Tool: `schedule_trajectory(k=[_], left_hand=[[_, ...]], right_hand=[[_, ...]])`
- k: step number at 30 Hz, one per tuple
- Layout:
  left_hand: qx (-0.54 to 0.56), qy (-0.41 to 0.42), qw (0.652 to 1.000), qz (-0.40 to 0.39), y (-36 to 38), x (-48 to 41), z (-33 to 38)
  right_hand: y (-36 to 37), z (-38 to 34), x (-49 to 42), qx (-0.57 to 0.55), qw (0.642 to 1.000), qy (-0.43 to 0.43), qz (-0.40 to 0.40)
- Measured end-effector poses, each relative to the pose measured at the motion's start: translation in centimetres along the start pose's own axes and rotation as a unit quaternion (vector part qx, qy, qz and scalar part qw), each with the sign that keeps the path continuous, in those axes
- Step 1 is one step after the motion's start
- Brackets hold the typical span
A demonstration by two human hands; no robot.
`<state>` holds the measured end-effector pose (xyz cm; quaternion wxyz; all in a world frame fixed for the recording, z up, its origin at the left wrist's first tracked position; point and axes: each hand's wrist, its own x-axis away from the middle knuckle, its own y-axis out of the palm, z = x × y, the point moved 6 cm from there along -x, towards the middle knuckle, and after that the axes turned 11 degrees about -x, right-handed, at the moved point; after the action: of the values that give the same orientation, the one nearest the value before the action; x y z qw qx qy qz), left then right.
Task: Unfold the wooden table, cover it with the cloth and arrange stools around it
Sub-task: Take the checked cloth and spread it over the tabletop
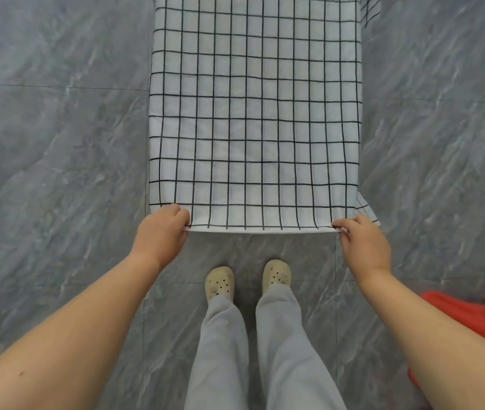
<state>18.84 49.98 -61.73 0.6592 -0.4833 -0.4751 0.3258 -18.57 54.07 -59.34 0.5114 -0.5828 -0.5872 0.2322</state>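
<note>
fingers [342,224] of both hands pinch the near hem of the white, black-gridded cloth [254,113]; left hand [163,232], right hand [364,241]; table hidden beneath; far end cut off at frame top.

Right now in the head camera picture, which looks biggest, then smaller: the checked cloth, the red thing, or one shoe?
1. Checked cloth, by far the biggest.
2. Red thing, cut off by the picture's edge, so its full size is unsure.
3. One shoe, smallest.
</note>
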Motion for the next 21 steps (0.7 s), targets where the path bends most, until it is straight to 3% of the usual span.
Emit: schedule_trajectory(k=[6,11,15,21], left_hand=[[0.000,-0.018,0.999,-0.044,2.0,0.5,0.0],[0.001,-0.015,0.999,-0.050,1.5,0.4,0.1],[0.004,-0.019,1.000,-0.016,0.4,-0.9,0.0],[-0.073,-0.047,0.991,-0.105,1.7,-4.1,-0.5]], right_hand=[[2.3,0.7,0.3,0.003,0.996,0.066,-0.054],[3.9,0.7,0.1,0.030,0.987,0.067,-0.144],[3.0,-1.2,-1.4,-0.008,0.997,0.030,-0.076],[3.8,-1.7,-4.3,0.004,0.993,0.058,-0.100]])
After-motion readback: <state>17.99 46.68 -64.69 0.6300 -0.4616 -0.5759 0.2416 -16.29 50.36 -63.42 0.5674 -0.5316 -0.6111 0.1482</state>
